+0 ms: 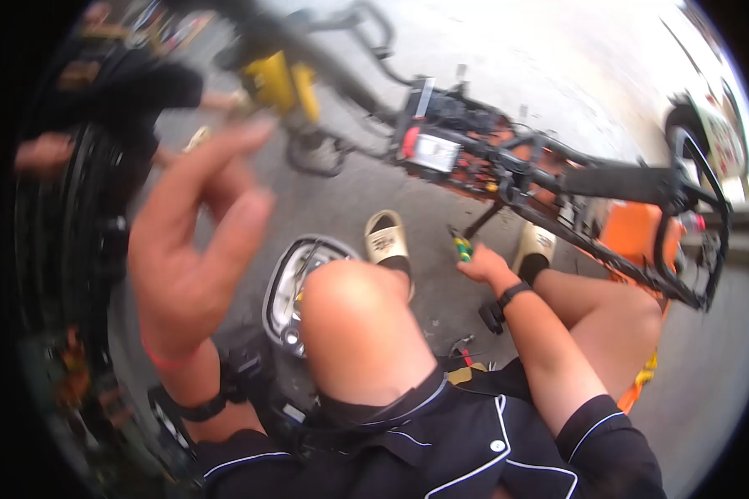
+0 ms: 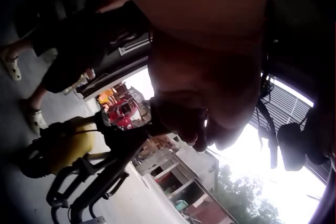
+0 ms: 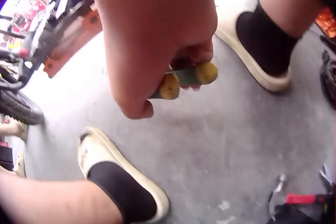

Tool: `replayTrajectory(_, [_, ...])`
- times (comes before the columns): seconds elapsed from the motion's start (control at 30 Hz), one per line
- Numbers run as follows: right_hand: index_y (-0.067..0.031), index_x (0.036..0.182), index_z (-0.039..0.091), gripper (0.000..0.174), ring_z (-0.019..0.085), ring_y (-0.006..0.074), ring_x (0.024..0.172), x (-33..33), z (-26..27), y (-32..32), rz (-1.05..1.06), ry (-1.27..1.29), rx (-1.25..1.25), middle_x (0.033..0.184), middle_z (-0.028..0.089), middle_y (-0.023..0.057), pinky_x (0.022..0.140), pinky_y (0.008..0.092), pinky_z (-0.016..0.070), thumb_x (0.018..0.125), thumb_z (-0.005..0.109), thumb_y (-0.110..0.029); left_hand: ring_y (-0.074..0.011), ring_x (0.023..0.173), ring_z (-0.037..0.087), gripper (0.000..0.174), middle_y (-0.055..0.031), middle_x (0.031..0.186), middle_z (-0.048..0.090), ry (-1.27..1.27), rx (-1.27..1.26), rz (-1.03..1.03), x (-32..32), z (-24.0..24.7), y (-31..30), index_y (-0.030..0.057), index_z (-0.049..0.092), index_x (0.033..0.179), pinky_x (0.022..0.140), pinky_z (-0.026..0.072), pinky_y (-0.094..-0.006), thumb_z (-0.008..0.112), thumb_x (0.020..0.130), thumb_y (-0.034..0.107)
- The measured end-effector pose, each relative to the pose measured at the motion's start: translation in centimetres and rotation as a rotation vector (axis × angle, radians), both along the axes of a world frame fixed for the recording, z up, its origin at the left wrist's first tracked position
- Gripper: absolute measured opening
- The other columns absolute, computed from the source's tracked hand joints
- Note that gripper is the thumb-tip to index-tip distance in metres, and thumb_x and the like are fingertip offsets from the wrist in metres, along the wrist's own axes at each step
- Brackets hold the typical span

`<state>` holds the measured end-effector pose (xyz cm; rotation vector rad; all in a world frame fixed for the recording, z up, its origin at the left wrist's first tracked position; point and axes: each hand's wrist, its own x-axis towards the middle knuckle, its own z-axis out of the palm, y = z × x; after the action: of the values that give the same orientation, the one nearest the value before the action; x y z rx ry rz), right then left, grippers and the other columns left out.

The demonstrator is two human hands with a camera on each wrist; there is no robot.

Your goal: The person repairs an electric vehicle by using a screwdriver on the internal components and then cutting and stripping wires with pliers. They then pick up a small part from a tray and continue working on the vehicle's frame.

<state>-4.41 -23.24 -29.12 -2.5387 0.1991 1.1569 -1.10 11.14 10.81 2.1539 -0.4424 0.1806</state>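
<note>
Pliers with green and yellow handles are gripped in the right hand, low over the floor beside the frame of a stripped vehicle. In the right wrist view the yellow handle ends stick out of the curled right hand; the jaws are hidden there. The left hand is raised at the left of the head view, blurred, its fingers loosely bent and nothing visible in them. Dark in the left wrist view, the left hand appears above the handlebar.
A yellow part is on the vehicle's front end. A light-coloured shell part lies on the floor by the left knee. A red-handled tool lies near the seated person's sandals. Another person is at the left.
</note>
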Motion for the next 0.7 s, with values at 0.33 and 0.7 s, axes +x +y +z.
replayTrajectory(0.33, [0.0068,0.126,0.048,0.075,0.061,0.0451,0.112,-4.0,-7.0,1.7,0.185,0.006,0.076,0.122,0.058,0.0335,0.096,0.0468,0.0499,0.076,0.075,-0.043,-0.0063,0.07,0.055,0.023,-0.0018,0.09,0.065,0.904,-0.479,1.216,-29.1,-30.5,14.3,0.0055,0.065,0.116,0.061,0.0441,-0.0213,0.06,0.094,0.014])
replayTrajectory(0.7, [0.0064,0.121,0.059,0.057,0.064,0.0425,0.107,-4.2,-0.6,-0.3,-0.09,0.074,0.293,0.115,0.065,0.0302,0.093,0.0465,0.0508,0.086,0.067,-0.037,-0.021,0.085,0.07,0.023,-0.014,0.094,0.073,0.808,-0.106,0.832,-23.1,-43.7,7.5,0.0031,0.066,0.112,0.078,0.0539,-0.0334,0.063,0.091,0.012])
